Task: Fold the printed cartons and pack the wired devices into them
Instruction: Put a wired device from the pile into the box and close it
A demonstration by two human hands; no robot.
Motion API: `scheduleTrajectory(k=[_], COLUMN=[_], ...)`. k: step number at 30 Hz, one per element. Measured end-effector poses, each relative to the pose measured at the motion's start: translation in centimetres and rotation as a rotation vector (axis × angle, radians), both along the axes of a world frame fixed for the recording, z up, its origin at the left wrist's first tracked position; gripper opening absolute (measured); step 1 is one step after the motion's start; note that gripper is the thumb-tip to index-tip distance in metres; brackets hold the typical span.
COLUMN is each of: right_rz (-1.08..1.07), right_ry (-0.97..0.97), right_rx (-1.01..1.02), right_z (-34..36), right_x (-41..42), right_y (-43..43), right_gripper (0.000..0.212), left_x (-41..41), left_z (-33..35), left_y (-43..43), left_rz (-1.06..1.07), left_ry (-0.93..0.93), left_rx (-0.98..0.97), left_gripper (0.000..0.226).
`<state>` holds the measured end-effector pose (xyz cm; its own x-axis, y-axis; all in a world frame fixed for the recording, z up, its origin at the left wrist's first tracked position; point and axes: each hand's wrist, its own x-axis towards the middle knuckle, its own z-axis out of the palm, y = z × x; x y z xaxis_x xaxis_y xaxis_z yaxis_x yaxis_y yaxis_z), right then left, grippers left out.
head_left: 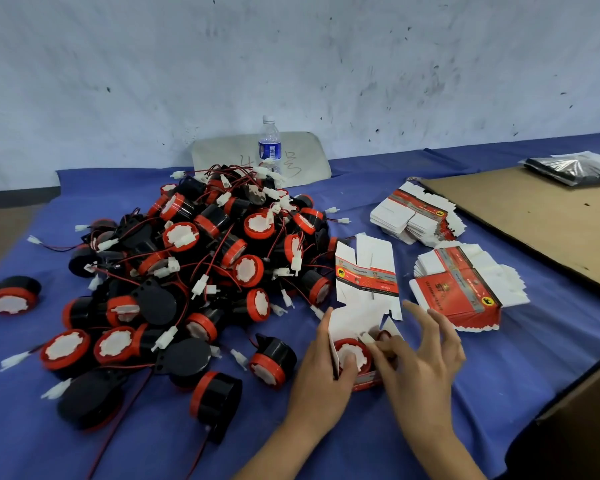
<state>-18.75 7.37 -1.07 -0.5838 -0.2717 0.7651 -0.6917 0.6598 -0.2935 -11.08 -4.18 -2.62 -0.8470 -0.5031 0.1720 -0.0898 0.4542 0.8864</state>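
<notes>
1. The left hand [326,368] curls round the side of a half-folded carton [343,323], which stands on the tabletop [499,368] just ahead of the person. Its thumb rests on the white face of the device inside.
2. The right hand [426,355] is spread wide, its fingers nearly straight. The forefinger and thumb touch the carton's mouth near a white plug. Blur hides whether they pinch anything.
3. The carton is thin card, plain white inside and glossy red on its printed side, with its top flaps standing up. The packed device [344,342] is round, with a red rim around a white toothed disc.
4. A brown corrugated box [582,410] fills the near right corner.
5. The tabletop wears a wrinkled blue cloth. Loose devices lie on it to the left. One [215,400] shows a glossy black drum body with a red ring.
6. Farther left rises a big pile of devices [205,258], tangled in thin red and black wires ending in white plugs.
7. A flat, unfolded carton [366,275] lies just beside the pile.
8. Two fanned stacks of flat cartons sit to the right, one nearer [465,289] and one farther [413,216].
9. A brown cardboard sheet [534,220] lies beyond them, with shiny black bags [575,168] on its far end.
10. A clear plastic water bottle [270,143] stands behind the pile against a scuffed pale wall [291,64].
</notes>
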Motion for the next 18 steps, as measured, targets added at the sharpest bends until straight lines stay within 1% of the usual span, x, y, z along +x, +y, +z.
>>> scheduleTrajectory(k=[2,3,5,6,7,11,13,16,18], right_rz=[-0.011,-0.009,0.009,0.025,0.04,0.11,0.139,0.171,0.172], right_ry=[-0.058,-0.083,-0.153,-0.188,-0.214,-0.251,-0.27,-0.284,-0.31], right_rx=[0.024,0.036,0.047,0.041,0.033,-0.034,-0.06,-0.043,-0.037], right_z=[0.18,0.18,0.34,0.47,0.6,0.62,0.68,0.88,0.94], right_x=[0.06,0.12,0.08,0.02,-0.07,0.21,0.7,0.85,0.75], right_y=[-0.13,-0.09,0.03,0.09,0.13,0.36,0.43,0.4,0.41], right_gripper=[0.019,0.027,0.05,0.055,0.055,0.041,0.039,0.026,0.027], left_x=[-0.03,-0.04,0.0,0.03,0.04,0.05,0.04,0.01,0.03], left_z=[-0.07,-0.1,-0.09,-0.08,-0.1,-0.2,-0.2,-0.21,-0.19], left_y=[-0.08,-0.07,0.01,0.02,0.02,-0.03,0.03,-0.01,0.0], left_rz=[0.008,0.009,0.013,0.013,0.012,0.008,0.008,0.005,0.0], left_ry=[0.007,0.009,0.008,0.007,0.01,0.015,0.01,0.008,0.009], left_rx=[-0.009,-0.01,-0.009,-0.008,-0.006,0.019,0.027,0.018,0.021], left_gripper=[0.06,0.06,0.06,0.06,0.06,0.061,0.061,0.06,0.06])
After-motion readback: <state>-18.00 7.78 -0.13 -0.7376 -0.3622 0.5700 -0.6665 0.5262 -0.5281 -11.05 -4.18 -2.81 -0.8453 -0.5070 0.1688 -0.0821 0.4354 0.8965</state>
